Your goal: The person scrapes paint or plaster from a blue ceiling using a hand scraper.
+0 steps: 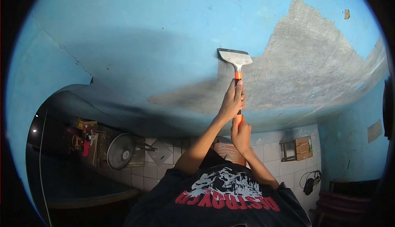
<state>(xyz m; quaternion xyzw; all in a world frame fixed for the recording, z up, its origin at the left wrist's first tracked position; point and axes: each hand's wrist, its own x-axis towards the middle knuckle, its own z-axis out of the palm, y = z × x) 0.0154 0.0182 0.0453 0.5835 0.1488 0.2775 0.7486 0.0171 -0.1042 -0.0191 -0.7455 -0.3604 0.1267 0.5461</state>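
Note:
A wide-bladed scraper [235, 58] with a metal head and an orange and black handle rests against the blue wall [164, 54]. Its blade edge meets the paint at the border of a bare grey patch [304, 58]. My left hand [233, 99] is wrapped round the handle just below the head. Lower down, my right hand [241, 134] grips the orange end of the same handle. Fingers of both hands partly hide the handle.
Below left, a fan [120, 151] stands near a cluttered shelf [84, 138]. On the tiled floor [269, 153] are a small wooden stool [296, 149] and a black cable coil [310, 181]. A crack [66, 50] runs down the wall at left.

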